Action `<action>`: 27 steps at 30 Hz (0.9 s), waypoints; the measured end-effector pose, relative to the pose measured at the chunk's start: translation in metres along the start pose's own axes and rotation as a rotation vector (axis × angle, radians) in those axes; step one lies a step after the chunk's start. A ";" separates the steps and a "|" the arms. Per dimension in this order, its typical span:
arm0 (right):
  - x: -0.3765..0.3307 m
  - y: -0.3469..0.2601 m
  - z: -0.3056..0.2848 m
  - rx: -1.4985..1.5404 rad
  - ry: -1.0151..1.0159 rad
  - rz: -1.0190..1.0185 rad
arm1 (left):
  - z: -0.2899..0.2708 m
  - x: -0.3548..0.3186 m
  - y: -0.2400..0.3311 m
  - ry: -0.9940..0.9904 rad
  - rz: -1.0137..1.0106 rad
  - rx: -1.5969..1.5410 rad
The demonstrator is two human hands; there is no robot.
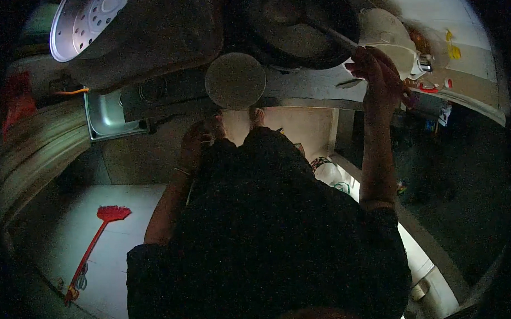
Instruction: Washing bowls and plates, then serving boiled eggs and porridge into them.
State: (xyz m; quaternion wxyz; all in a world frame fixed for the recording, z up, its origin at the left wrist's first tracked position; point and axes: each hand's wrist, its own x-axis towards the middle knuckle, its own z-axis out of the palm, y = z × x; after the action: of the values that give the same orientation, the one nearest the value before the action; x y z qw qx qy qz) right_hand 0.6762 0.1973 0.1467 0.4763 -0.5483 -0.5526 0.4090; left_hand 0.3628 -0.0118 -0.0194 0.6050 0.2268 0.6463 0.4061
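Observation:
My right hand [373,71] is closed around the long handle of a ladle [333,34], whose rounded head rests inside a dark wok [349,13] at the top of the view. Pale contents [305,42] show dimly in the wok; what they are I cannot tell. Low beside my body hangs my left hand [196,140], just below the counter's front edge, its fingers loosely apart with nothing visible in them. A round pale dish [235,81] sits at the counter edge, between my hands and left of the wok.
A whitish pot-like appliance [383,28] stands right of the wok. Left are a steel sink [113,122] and a perforated metal steamer tray [85,30]. A spoon-like utensil [349,84] lies near my right hand. On the floor lies a red broom [112,213]. The room is dim.

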 end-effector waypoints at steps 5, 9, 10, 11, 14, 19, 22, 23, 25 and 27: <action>-0.029 -0.025 -0.013 -0.077 -0.028 -0.040 | -0.002 0.006 -0.011 0.031 -0.153 0.024; -0.055 -0.034 -0.024 -0.140 -0.054 -0.204 | 0.004 0.002 0.001 -0.099 -0.201 -0.036; -0.062 -0.036 -0.027 -0.132 -0.066 -0.206 | 0.006 -0.001 0.004 -0.102 -0.179 -0.075; -0.070 -0.037 -0.029 -0.088 -0.142 -0.217 | 0.008 -0.002 0.005 -0.112 -0.132 -0.056; -0.094 -0.037 -0.028 0.140 -0.332 -0.148 | 0.018 0.004 -0.008 -0.064 -0.141 -0.051; -0.119 -0.020 -0.009 0.484 -0.254 1.023 | 0.014 0.029 -0.060 -0.143 0.463 0.646; -0.119 -0.009 -0.006 -0.254 -0.900 0.294 | 0.015 0.031 -0.073 -0.096 -0.060 -0.212; -0.118 -0.006 -0.005 -0.339 -0.948 0.045 | 0.016 0.029 -0.072 -0.159 0.117 0.092; -0.119 -0.004 -0.006 -0.597 -0.939 -0.235 | 0.021 0.022 -0.065 -0.214 0.297 0.395; -0.122 -0.005 -0.007 -0.560 -0.915 -0.226 | 0.028 0.015 -0.059 0.027 -0.169 -0.187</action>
State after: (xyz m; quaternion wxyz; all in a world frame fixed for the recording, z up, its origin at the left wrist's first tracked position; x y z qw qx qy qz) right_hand 0.6754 0.0754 0.1438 0.0641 -0.3573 -0.8465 0.3894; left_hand 0.3989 -0.0270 -0.0740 0.6470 0.1085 0.6303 0.4151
